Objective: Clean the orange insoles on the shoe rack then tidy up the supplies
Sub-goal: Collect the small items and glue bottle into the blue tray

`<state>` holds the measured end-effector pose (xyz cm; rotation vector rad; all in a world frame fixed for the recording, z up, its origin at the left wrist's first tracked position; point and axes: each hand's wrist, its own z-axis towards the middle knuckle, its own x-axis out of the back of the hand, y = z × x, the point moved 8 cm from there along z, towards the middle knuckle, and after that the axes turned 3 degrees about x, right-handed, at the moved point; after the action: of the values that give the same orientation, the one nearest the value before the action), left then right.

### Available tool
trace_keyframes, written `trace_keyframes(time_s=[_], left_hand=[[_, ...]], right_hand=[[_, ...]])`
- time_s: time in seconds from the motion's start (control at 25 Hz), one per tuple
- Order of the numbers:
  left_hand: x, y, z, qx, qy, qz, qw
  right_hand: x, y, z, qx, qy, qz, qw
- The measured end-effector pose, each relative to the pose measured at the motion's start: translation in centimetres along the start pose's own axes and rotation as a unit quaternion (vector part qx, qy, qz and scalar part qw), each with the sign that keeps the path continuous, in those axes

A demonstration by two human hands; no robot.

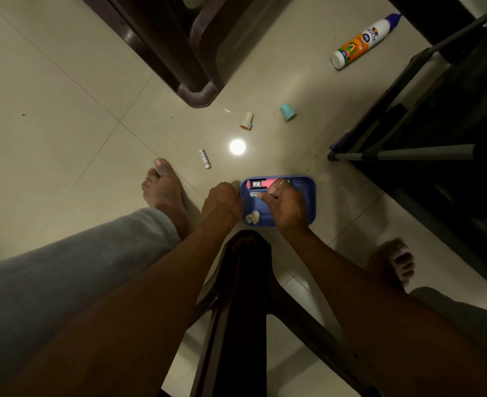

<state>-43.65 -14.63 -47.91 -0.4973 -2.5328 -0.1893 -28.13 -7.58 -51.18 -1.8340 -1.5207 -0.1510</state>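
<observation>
Two hands at blue tray, long axis sideways

1. Setting: a room in a home, seen from above by a seated, barefoot person.
2. Floor: large glossy cream ceramic tiles with thin grout lines, mirroring a round ceiling light.
3. Furniture: dark brown moulded plastic chair leg at the top; a second dark brown plastic seat between the person's legs.
4. Storage: a black fabric shoe rack with grey metal tubes at the right edge.
5. Household clutter on the tiles: a white and orange glue bottle with a purple tip, a small teal plastic cap, a cream cap, a white cylindrical battery, a blue rectangular plastic tray.
</observation>
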Motion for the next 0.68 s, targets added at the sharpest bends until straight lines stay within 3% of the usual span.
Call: trace_keyframes(time_s=[0.12, 0.68], left_hand=[[-0.1, -0.1, 0.3, -0.002, 0.006, 0.001, 1.000], [-0.1, -0.3, 0.7, -0.012, 0.002, -0.011, 1.000]], right_hand=[[0.5, -0.8, -0.4, 0.034, 0.069, 0.076, 0.994], [0.4, -1.6, -0.6, 0.042, 0.022, 0.073, 0.996]])
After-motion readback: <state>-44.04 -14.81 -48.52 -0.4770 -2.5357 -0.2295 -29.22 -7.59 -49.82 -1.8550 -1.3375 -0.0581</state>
